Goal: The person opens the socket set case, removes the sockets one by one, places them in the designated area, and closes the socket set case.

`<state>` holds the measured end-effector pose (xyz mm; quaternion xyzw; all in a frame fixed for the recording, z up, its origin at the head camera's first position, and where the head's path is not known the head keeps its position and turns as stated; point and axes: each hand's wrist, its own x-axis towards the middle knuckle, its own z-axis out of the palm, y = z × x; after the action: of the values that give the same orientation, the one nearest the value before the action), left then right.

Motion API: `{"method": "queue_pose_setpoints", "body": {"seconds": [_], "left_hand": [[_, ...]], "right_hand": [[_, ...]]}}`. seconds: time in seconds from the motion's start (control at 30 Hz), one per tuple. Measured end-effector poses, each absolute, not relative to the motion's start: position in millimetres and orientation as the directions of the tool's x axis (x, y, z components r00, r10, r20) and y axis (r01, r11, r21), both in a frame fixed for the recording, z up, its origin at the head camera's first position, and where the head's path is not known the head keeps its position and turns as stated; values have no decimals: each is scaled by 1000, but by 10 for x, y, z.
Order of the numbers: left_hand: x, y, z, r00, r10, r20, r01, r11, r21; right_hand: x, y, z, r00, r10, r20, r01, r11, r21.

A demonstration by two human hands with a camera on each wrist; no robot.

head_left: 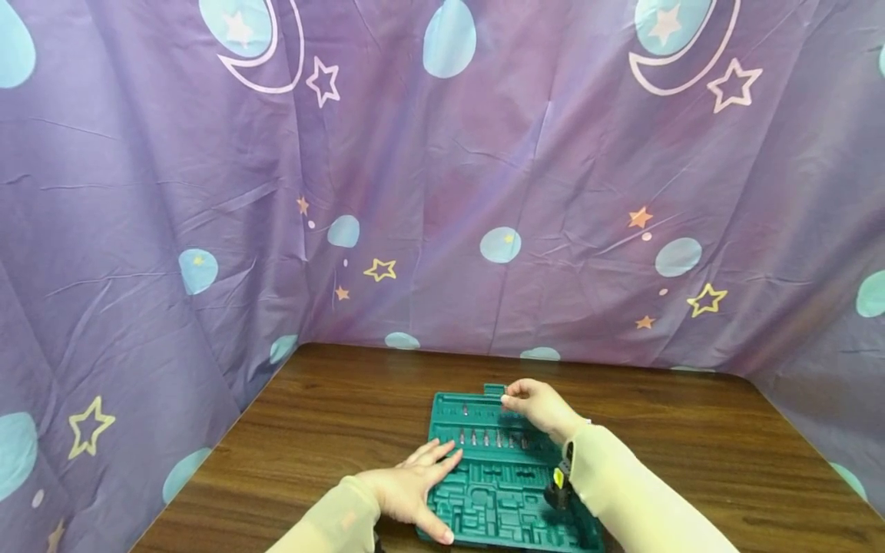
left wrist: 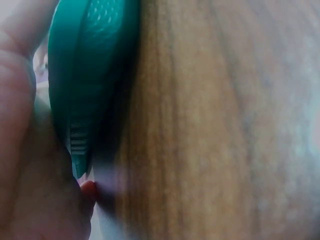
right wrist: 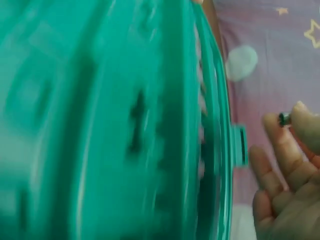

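A green moulded tool case [head_left: 477, 468] lies unfolded on the wooden table. My left hand [head_left: 415, 488] rests on its left edge, fingers spread and straight. From the left wrist view, the hand [left wrist: 30, 150] lies along the side of the case [left wrist: 90, 60]. Above the far edge of the case, my right hand [head_left: 546, 407] pinches a small metal bit [right wrist: 284, 119] between thumb and forefinger; its exact kind is too small to tell. Several screwdriver bits [head_left: 487, 438] stand in the second row, and a single bit [head_left: 465, 410] stands in the far row.
Moulded recesses fill the near half of the case, and a latch tab [head_left: 494, 389] juts from its far edge. Brown wooden table [head_left: 332, 415] surrounds it. Behind hangs a purple curtain [head_left: 442, 184] with stars and moons.
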<state>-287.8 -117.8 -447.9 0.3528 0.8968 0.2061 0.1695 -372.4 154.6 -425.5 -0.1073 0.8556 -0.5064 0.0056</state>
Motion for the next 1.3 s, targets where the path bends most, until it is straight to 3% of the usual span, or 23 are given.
{"method": "queue_pose_setpoints", "body": {"seconds": [0.37,0.77,1.3], "left_hand": [[-2888,-1191,-4480,-686,708,-167,552,656,515],[-2868,-1181,-4479,-693,703,-158,556,662,503],[-2866,-1177,-4485,-694,703,-157,560,664,496]], "right_hand": [[-3545,2264,-4279,-982,-129,140,-188,540,-820],[-3290,2765,-4382,-969,-185,165,-248,704,-666],[-3269,2819,-4594,-979,-120,165,-197,760,-620]]}}
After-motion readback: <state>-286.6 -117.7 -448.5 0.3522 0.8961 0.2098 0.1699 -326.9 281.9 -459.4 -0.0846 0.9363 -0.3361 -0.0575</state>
